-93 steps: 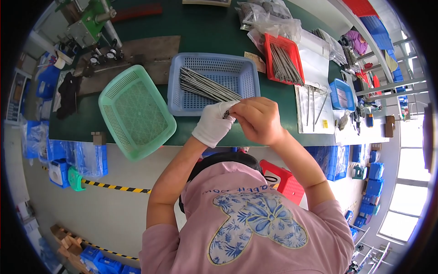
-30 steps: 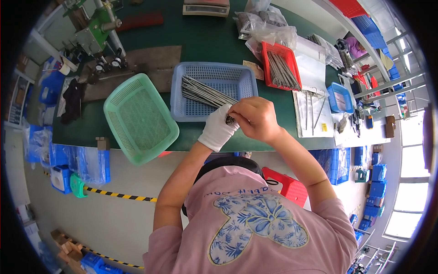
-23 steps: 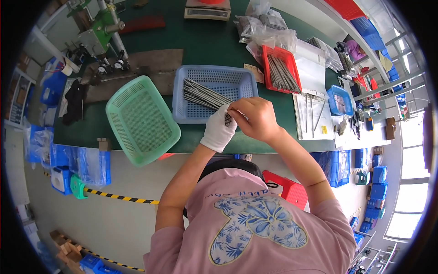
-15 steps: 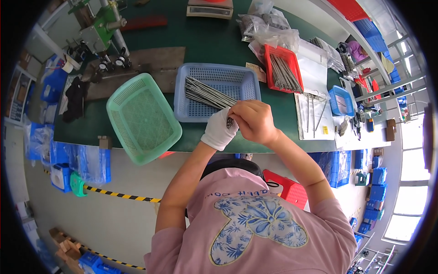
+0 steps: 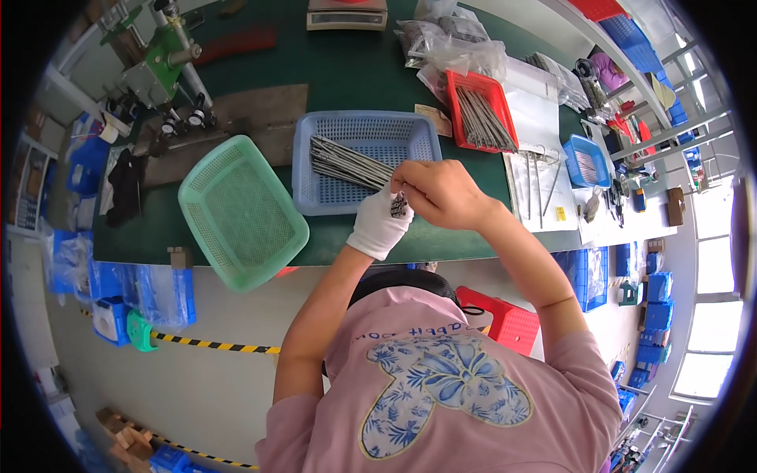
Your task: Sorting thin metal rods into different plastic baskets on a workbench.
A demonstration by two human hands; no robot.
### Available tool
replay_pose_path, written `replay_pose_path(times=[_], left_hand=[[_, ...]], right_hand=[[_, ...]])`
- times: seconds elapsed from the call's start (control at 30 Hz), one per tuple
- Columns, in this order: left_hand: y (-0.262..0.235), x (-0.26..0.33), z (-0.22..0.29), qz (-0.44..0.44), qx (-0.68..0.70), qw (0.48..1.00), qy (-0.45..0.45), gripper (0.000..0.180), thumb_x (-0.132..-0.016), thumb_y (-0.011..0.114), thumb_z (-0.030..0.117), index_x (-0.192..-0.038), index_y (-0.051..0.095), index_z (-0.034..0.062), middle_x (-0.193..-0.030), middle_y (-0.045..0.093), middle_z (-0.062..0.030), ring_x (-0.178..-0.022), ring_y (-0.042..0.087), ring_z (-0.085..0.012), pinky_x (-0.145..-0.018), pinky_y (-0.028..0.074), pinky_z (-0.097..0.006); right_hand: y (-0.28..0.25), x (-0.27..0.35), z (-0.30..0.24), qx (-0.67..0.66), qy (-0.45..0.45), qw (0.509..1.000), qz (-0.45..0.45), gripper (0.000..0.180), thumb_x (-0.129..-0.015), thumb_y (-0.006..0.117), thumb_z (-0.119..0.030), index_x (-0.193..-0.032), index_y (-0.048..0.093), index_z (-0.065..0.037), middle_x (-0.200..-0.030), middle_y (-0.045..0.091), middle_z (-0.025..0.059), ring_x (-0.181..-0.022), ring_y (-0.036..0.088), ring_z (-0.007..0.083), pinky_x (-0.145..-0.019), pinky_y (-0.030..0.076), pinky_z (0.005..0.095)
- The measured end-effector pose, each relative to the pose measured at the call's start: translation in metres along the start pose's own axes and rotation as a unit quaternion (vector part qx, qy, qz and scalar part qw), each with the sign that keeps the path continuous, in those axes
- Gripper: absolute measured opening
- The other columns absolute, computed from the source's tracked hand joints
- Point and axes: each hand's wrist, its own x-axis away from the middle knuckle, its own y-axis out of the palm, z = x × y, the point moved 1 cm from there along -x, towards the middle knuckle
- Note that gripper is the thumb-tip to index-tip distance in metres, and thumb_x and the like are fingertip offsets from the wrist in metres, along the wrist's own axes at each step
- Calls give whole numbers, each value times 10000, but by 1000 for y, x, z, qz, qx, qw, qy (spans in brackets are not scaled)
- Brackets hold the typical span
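I'm gripping a bundle of thin metal rods [image 5: 347, 163] in my gloved left hand [image 5: 380, 227], fingers closed around the near ends. The bundle is running up and to the left from that hand, its long axis slanting across the blue basket [image 5: 364, 160], so the far ends are lying over the basket's mesh while the near ends are poking out by my fist. My bare right hand [image 5: 441, 191] is sitting right against the left one, fingertips pinching at those same near ends, curled shut on them as far as I'm seeing. So both hands are meeting at the basket's front right corner, with the left carrying the load. The empty-looking green basket [image 5: 240, 213] is tilting just left of the blue one on the green tabletop [image 5: 347, 63], and a red tray [image 5: 481, 118] of more rods is sitting to the right.
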Motion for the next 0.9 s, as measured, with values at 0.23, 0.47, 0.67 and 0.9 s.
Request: replay_pose_path(times=[0.23,0.47,0.67,0.9], left_hand=[[-16,-5,19,-29,80,996,-12,256,-739,523,111,-994,538,102,-706,598,-143,-650,570,-352,-561,458,-405],[-12,3,-2,-38,72,997,6,219,-734,502,97,-944,558,77,-731,591,-154,-668,565,-355,-572,456,-398],[-22,3,3,-125,120,984,-32,217,-732,500,87,-942,546,56,-736,585,-170,-690,559,-366,-588,450,-393],[-24,-1,4,-144,148,978,27,169,-764,517,103,-919,534,38,-726,579,-174,-682,556,-373,-574,438,-387]], right_hand=[[-3,-3,15,-8,-25,996,-90,128,-733,570,-93,-834,647,-104,-750,634,49,-611,591,235,-529,444,324],[-2,-8,11,-9,-45,992,-113,137,-724,600,-118,-849,657,-117,-775,645,35,-656,599,220,-543,453,314],[9,1,10,2,-67,995,-72,148,-685,597,-136,-825,645,-128,-755,631,32,-686,593,232,-566,455,342],[6,0,5,42,-138,990,4,146,-613,623,-78,-756,614,-102,-648,583,31,-537,545,224,-468,417,334]])
